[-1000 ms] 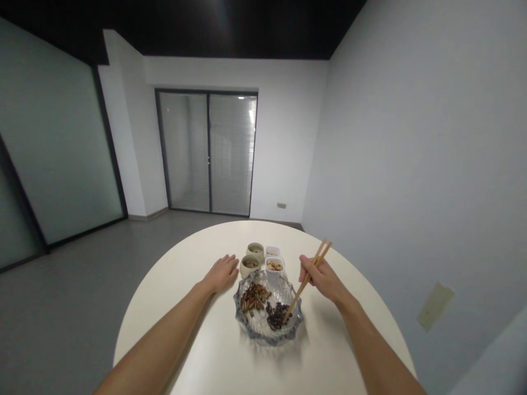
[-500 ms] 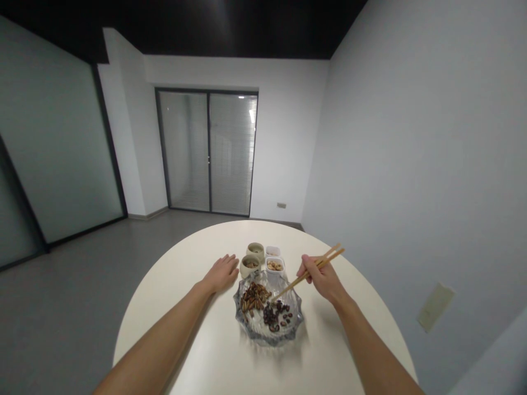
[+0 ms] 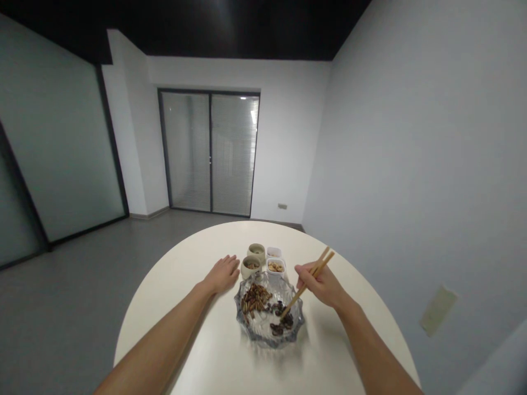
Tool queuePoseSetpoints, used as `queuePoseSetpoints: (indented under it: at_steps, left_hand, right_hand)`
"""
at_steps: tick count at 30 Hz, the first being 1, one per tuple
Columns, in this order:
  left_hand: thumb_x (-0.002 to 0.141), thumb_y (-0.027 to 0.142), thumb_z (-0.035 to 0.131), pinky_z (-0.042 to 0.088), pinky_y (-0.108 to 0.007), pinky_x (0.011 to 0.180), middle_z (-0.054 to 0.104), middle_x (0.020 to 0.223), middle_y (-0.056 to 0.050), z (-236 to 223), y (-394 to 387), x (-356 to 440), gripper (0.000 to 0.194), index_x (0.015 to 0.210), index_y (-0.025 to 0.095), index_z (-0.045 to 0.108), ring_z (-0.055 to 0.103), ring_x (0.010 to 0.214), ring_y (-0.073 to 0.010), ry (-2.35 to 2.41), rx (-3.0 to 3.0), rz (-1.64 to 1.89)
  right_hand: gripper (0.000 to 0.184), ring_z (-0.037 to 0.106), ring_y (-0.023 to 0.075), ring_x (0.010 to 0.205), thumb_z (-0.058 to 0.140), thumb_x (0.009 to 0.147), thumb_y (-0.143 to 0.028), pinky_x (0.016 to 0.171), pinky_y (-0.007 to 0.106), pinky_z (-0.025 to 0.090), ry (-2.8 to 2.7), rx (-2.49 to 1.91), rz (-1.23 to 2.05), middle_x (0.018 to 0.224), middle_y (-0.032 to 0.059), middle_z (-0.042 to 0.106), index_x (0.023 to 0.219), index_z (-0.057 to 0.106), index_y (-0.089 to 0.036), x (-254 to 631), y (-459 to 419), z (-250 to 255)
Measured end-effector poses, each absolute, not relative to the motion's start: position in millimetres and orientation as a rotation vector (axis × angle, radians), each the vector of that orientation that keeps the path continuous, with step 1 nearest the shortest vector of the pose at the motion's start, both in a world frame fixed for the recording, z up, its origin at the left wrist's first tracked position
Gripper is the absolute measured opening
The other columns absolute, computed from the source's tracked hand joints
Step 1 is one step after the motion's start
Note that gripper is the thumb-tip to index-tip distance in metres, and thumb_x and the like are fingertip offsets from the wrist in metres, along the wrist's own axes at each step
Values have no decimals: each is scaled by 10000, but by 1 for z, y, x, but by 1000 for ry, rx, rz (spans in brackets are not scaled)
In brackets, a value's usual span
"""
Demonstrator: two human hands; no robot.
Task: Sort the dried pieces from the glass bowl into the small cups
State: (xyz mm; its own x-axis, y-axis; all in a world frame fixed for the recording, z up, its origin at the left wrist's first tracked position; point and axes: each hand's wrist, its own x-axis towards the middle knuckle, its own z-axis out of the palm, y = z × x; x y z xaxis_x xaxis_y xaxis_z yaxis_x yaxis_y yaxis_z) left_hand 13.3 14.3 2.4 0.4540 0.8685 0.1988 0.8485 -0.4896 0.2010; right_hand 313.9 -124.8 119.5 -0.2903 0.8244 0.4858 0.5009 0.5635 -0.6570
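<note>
Chopsticks [image 3: 293,300], slim and wooden, enter a zigzag-rimmed glass bowl [image 3: 270,341].

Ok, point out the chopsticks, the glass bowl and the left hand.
Chopsticks [image 3: 295,300]: head view, on the shafts below the right hand [image 3: 319,281].
Glass bowl [image 3: 264,340]: head view, on the near rim.
Left hand [image 3: 223,274]: head view, on the back of the hand.

A single wide view looks forward and down from the person's head, above the near side of a round, off-white counter [image 3: 218,351]. The bare hands [image 3: 224,274] [image 3: 323,282] show fairly near, below centre; far beyond stands a dark-framed glass double door [image 3: 209,151], with black ceiling [image 3: 239,27] above.
</note>
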Motion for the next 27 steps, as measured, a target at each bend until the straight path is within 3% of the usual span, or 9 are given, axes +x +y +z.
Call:
queuePoseSetpoints:
  at_steps: [6,10,19,27]
  left_hand:
    - [996,394,329,256,-490,1171,365,1551,-117,3,14,13,501,1432,182,456,294,1442,-322,1539,2611,437]
    - [997,397,321,262,-495,1167,364,1550,-127,5,13,13,507,1429,173,460,296,1439,-334,1538,2617,429]
    - [994,389,336,256,-500,1167,359,1553,-118,3,13,12,491,1425,190,459,288,1444,-326,1539,2603,433]
    - [986,367,354,263,-495,1167,370,1547,-115,1,15,12,473,1412,198,472,294,1444,-315,1539,2609,442]
  right_hand:
    - [683,397,99,371,439,925,-663,377,221,281,-1875,-1091,614,384,0,450,542,678,-151,313,-125,115]
    - [632,410,93,365,467,925,-635,388,210,310,-1912,-1136,696,392,-12,462,575,677,-152,308,-124,113]
    - [624,437,106,399,463,926,-624,420,226,349,-1752,-1165,501,427,-3,482,598,702,-149,321,-113,108]
    - [716,404,102,362,430,901,-694,390,224,296,-1691,-1147,545,359,-10,401,482,652,-158,328,-115,110]
